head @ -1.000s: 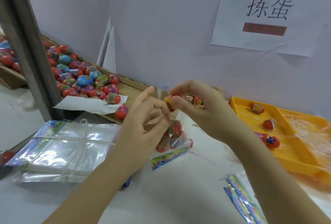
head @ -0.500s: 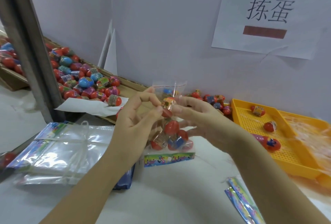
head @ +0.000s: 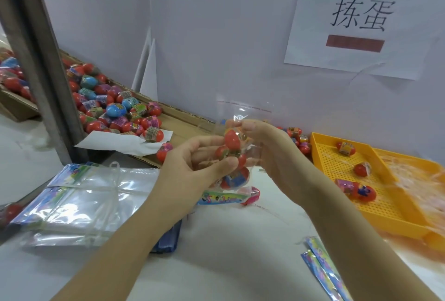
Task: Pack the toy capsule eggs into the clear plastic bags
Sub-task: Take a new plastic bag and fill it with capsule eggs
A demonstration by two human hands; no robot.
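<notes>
Gripping the clear plastic bag [head: 243, 113] from both sides, the person holds it upright between the two hands, with its open mouth up and its printed strip [head: 221, 198] low by the white table [head: 228, 264]. The left hand [head: 192, 170] wraps the bag's middle, thumb curled across the front. The right hand [head: 272, 153] pinches the film near the top, beside a red egg [head: 232, 139]. Several toy capsule eggs [head: 234, 178] sit stacked inside the bag. A pink egg [head: 251, 194] lies at the bag's lower corner; whether it is inside cannot be told. Loose eggs [head: 115, 110] fill a cardboard tray at left, near a tied stack of empty bags [head: 84, 194]. A yellow tray [head: 397, 211] at right holds a few eggs.
</notes>
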